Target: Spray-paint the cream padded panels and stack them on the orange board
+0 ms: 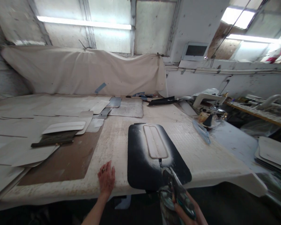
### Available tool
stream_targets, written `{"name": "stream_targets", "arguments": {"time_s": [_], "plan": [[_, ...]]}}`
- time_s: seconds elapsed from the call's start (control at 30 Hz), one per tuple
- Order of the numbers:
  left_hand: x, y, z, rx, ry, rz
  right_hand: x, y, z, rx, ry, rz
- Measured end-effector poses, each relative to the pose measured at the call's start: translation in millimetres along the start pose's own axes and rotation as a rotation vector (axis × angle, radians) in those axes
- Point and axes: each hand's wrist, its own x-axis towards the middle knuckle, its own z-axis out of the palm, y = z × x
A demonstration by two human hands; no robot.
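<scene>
My right hand (189, 210) is wrapped round the handle of a spray gun (172, 184) with a metal cup below it. Its nozzle hangs over the near part of a black panel (137, 156) with rounded corners. On that panel lies a smaller pale rectangular piece (155, 142) with a seam down its middle, and a whitish haze surrounds it on the black surface. My left hand (106, 179) rests on the table cover to the left of the panel, fingers spread and holding nothing. A ring shows on one finger.
Stacked pale sheets (49, 159) cover the table's left side, with a dark folded strip (53, 139) on them. At the right stand a sewing machine (208, 106) and a pile of panels (275, 151). A cloth (89, 70) hangs behind the table.
</scene>
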Motion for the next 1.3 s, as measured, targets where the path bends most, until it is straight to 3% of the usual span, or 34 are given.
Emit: {"name": "stream_targets", "arguments": {"time_s": [0.17,0.33,0.5,0.67,0.77,0.93,1.03,1.3], "plan": [[-0.3,0.0,1.0,0.009,0.003,-0.001,3.1,-2.3,-3.2,0.009,-0.026,0.019],[0.6,1.9,0.9,0.031,0.003,0.003,3.2,22.2,-8.7,0.016,0.029,0.103],[0.6,2.6,2.0,0.051,0.009,0.005,-1.8,35.8,-11.6,0.049,0.246,0.182],[0.3,2.2,2.7,0.060,0.022,0.015,0.0,42.3,-25.9,0.038,0.115,0.224],[0.4,2.4,2.6,0.076,0.019,0.016,2.0,40.8,-35.0,0.061,0.162,0.240],[1.5,4.1,2.8,0.095,0.015,0.008,5.5,24.8,-48.0,0.071,0.117,0.282],[1.9,5.2,2.6,0.096,0.019,0.009,8.1,19.1,-55.0,0.083,0.189,0.283],[3.4,5.7,2.6,0.083,0.010,0.011,26.1,22.1,-63.1,0.136,0.249,0.302]]}}
